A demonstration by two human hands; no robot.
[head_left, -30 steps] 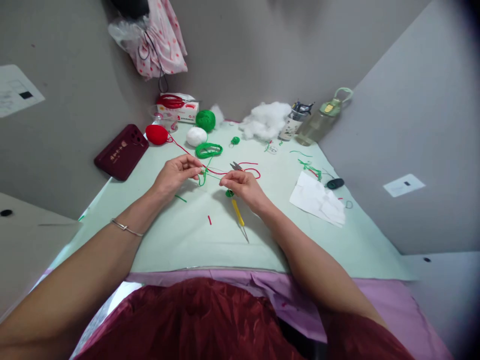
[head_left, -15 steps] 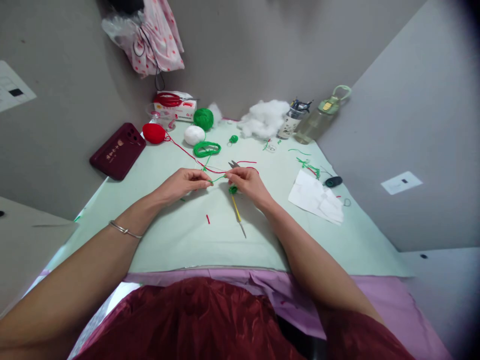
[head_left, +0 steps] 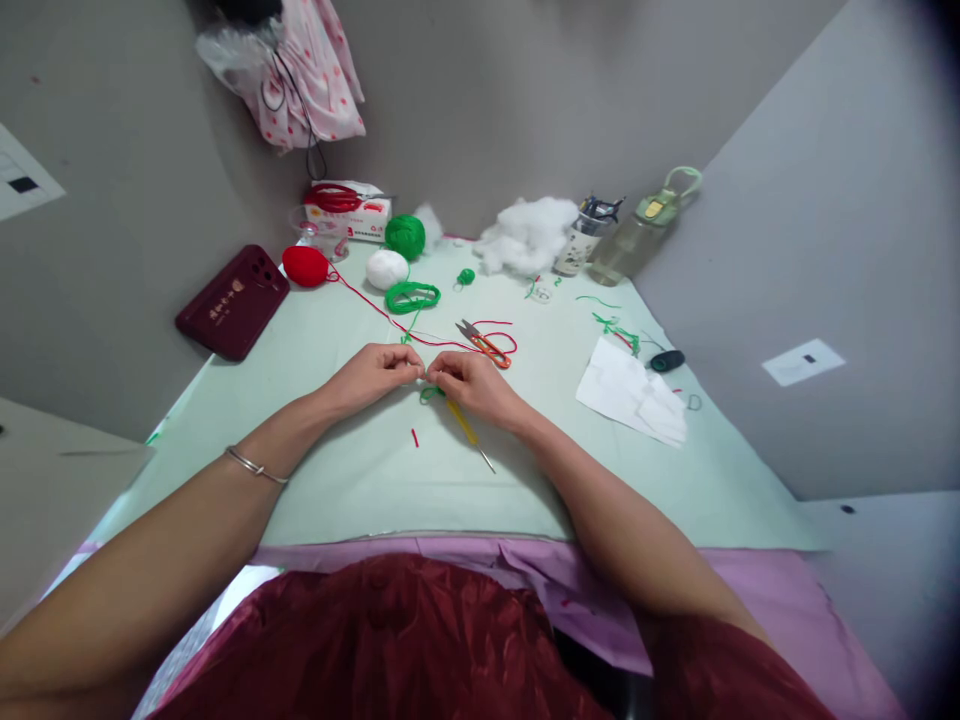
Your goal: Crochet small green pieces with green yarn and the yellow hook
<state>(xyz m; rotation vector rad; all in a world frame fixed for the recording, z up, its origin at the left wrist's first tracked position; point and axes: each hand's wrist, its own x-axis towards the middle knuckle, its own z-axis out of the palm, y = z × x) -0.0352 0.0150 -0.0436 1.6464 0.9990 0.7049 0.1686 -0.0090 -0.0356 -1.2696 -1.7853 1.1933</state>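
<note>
My left hand [head_left: 379, 370] pinches green yarn [head_left: 430, 396] between thumb and fingers over the middle of the table. Close against it, nearly fingertip to fingertip, my right hand [head_left: 480, 388] is closed on the same yarn, a small loop of which hangs below. A yellow-handled crochet hook [head_left: 463, 424] lies partly under my right hand, its metal end toward me. Just beyond that hand are orange-handled thread snips [head_left: 487, 347] beside a red yarn strand [head_left: 375, 308]. A wound green hank [head_left: 412, 297] lies past my left hand.
Along the back stand a red ball [head_left: 306, 266], a white ball [head_left: 387, 269], a green yarn ball [head_left: 405, 237], white stuffing [head_left: 529, 235], a pen cup [head_left: 576, 245] and a bottle [head_left: 634, 235]. A phone [head_left: 234, 302] is left; white paper [head_left: 630, 390] lies right.
My right hand has moved left and slightly nearer me, closing the gap to my left hand. The stretched yarn between them is now a small loop, and the snips' handles are uncovered.
</note>
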